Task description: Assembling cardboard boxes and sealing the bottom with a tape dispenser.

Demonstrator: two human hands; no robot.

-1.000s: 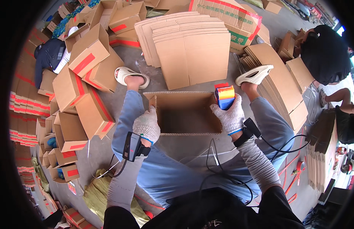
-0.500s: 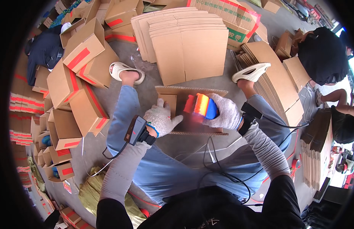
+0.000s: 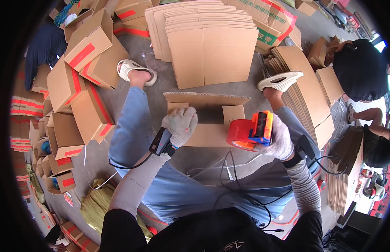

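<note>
The box [image 3: 207, 119] between the person's knees is matt brown corrugated cardboard, its upper flap edge showing the wavy fluting. On it, the left hand [image 3: 180, 124] wears a knitted cloth glove, pale and nubbly. At the box's right end, the right hand [image 3: 279, 136], gloved in the same knit, grips a tape dispenser [image 3: 251, 132] of glossy orange and blue plastic with a shiny red tape roll. Beyond the box, the flat sheets [image 3: 211, 46] are dull cardboard. Beneath it, the floor [image 3: 203, 157] looks like rough grey concrete.
</note>
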